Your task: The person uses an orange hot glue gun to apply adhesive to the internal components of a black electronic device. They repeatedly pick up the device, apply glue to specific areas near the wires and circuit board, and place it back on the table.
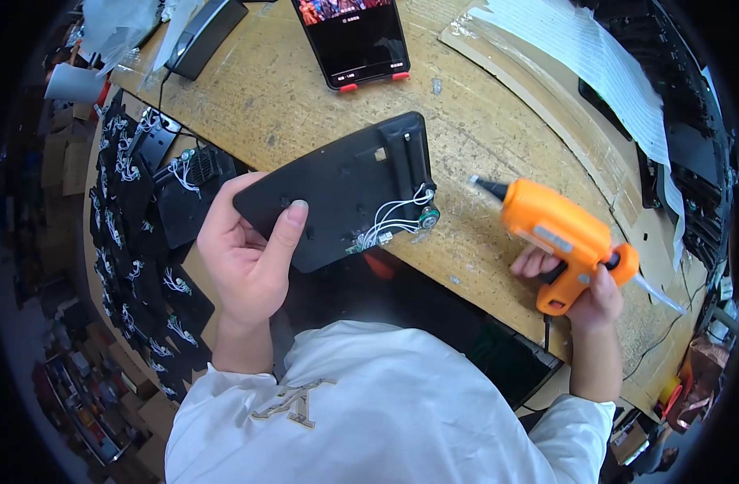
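My left hand (252,254) is closed on a black plastic panel (337,185), thumb on its face and fingers behind. White wires (393,218) run along the panel's right end between a small connector (357,244) and a round green circuit board (428,217). In my right hand (583,290) is an orange hot glue gun (559,222), gripped by its handle. Its dark nozzle points left toward the panel, apart from it. A clear glue stick (659,294) pokes out of the gun's back. The fingers behind the handle are partly hidden.
Several black panels with white wires (131,266) lie spread at the left. A phone (357,40) stands on red feet at the back of the wooden table (256,113). White foam sheeting (587,56) and cardboard lie back right. The gun's cord (547,335) hangs near the table's front edge.
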A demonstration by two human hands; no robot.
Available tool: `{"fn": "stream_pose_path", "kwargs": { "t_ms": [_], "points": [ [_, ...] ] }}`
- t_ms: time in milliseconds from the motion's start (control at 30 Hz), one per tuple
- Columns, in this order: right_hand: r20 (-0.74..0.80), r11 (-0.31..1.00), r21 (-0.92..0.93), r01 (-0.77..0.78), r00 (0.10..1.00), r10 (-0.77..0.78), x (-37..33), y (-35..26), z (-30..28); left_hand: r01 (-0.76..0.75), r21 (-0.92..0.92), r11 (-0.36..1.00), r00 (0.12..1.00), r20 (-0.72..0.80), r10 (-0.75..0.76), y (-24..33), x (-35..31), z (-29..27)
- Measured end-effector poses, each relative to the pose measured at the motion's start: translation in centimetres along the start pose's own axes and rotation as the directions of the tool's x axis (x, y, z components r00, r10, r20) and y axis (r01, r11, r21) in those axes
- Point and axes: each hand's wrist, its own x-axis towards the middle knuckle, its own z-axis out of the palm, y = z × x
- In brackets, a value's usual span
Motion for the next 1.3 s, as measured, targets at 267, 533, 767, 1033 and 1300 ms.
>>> {"fn": "stream_pose_path", "kwargs": {
  "t_ms": [267, 533, 767, 1033, 1300],
  "points": [
    [0.071, 0.875, -0.470, 0.116, 0.993, -0.094, 1.2, 1.0, 0.1, 0.009, 0.020, 1.000, 1.000, 0.009, -0.009, 0.0, 0.4, 0.0],
    [0.069, 0.817, -0.568, 0.101, 0.995, -0.075, 1.3, 0.6, 0.6, 0.016, 0.029, 0.999, 1.000, 0.008, -0.016, -0.4, 0.3, -0.2],
    [0.077, 0.803, -0.588, 0.098, 0.995, -0.065, 1.5, 0.3, 0.5, -0.001, 0.039, 0.999, 1.000, 0.024, 0.000, -0.7, 0.5, -0.4],
    [0.032, 0.760, -0.646, 0.071, 0.997, -0.066, 1.6, 0.2, 1.0, 0.012, 0.000, 1.000, 1.000, 0.017, -0.012, -1.4, 0.7, -0.4],
    [0.050, 0.708, -0.694, 0.128, 0.990, -0.130, 1.5, 0.8, 1.1, 0.022, -0.008, 1.000, 1.000, 0.018, -0.022, -2.3, 0.5, -0.8]
  ]
}}
